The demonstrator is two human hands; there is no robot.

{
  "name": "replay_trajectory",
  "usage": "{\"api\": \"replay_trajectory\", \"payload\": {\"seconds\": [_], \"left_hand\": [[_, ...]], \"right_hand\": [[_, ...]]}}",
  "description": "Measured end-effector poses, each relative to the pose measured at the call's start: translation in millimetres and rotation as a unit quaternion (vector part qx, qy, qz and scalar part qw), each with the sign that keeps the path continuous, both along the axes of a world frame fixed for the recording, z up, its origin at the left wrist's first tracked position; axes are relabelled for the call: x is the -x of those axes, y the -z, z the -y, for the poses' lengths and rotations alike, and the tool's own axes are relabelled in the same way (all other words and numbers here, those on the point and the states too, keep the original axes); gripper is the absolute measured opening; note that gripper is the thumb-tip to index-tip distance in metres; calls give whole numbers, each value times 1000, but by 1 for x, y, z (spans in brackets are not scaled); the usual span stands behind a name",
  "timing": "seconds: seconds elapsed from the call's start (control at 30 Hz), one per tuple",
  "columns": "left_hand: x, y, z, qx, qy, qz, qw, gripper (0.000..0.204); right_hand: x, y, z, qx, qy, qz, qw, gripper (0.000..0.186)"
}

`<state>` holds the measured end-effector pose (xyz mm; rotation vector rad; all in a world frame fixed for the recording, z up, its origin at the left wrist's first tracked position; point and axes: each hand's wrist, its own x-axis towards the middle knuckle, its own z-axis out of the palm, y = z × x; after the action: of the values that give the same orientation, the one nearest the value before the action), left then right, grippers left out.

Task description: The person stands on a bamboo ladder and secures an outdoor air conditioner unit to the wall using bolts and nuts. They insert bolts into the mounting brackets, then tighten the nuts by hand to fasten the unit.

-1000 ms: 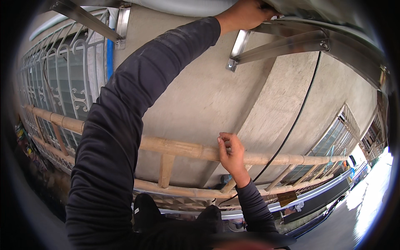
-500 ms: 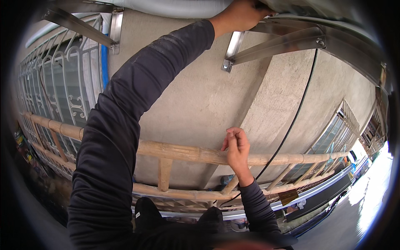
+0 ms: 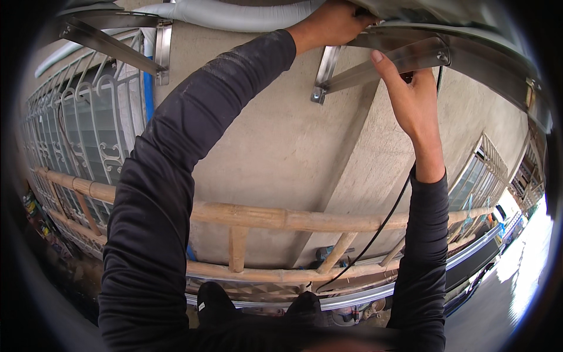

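My left hand (image 3: 335, 23) is raised to the underside of the overhead unit (image 3: 422, 13), beside a white wrapped pipe (image 3: 243, 16). Its fingers are curled round something I cannot make out at the shadowed edge. My right hand (image 3: 413, 108) is raised just below a steel bracket arm (image 3: 372, 69) on the wall, its thumb stretched upward and apart from the bent fingers, which are partly hidden; whether it touches the steel I cannot tell. A black cable (image 3: 388, 217) runs down the wall behind my right arm.
Below are bamboo rails (image 3: 275, 218) along the concrete wall (image 3: 258, 146). A white window grille (image 3: 76, 117) with a second bracket (image 3: 114, 47) above it is at left, another grilled window (image 3: 474, 170) at right. My legs and feet (image 3: 214, 302) show below beside metal rails.
My right hand has risen from in front of the bamboo rail to the bracket, its thumb now lifted away from the fingers. My left hand stays at the overhead edge.
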<state>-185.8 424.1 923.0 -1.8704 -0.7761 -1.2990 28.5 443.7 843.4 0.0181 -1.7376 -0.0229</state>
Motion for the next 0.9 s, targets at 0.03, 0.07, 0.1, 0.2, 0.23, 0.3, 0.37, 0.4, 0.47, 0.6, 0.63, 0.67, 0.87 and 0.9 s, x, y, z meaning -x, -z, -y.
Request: {"api": "replay_trajectory", "payload": {"seconds": [0.03, 0.07, 0.1, 0.2, 0.23, 0.3, 0.37, 0.4, 0.47, 0.6, 0.63, 0.67, 0.87, 0.9], "left_hand": [[0, 0, 0, -18, -20, -5, 1000, 31], [1, -1, 0, -36, -40, -10, 999, 32], [1, -1, 1, -22, -37, -5, 999, 32], [0, -1, 3, -4, -48, 3, 999, 32], [0, -2, 4, -11, -65, 0, 998, 31], [0, -2, 6, -16, -66, -8, 998, 31], [0, -2, 6, -11, -32, -15, 999, 31], [0, -2, 6, -12, -44, -17, 999, 31], [0, -3, 5, -16, -69, -23, 997, 31], [2, -4, 5, -40, -90, -31, 995, 32], [2, -4, 5, -44, -84, -28, 995, 32], [3, -4, 6, -47, -78, -23, 996, 32], [5, -3, 9, -52, -44, -13, 998, 30], [6, -3, 9, -45, -25, -12, 999, 30]], "right_hand": [[4, -5, 0, -6, -29, -2, 1000, 37], [6, -7, 0, -13, -56, -6, 998, 36], [7, -8, 0, -20, -41, -14, 999, 34], [8, -9, 0, -56, 5, -36, 998, 32], [8, -10, 0, -72, 17, -40, 996, 32], [7, -11, 1, -90, 37, -44, 994, 32], [7, -13, 1, -93, 49, -43, 994, 32], [8, -13, 1, -81, 48, -44, 995, 32], [10, -14, 1, -47, 33, -44, 997, 33], [17, -14, 1, -72, 6, -75, 995, 32], [18, -13, 2, -71, 7, -76, 995, 32], [18, -12, 3, -71, 4, -76, 995, 31], [23, -10, 8, -45, -14, -68, 997, 32], [23, -11, 8, -54, -9, -70, 996, 31]]}}
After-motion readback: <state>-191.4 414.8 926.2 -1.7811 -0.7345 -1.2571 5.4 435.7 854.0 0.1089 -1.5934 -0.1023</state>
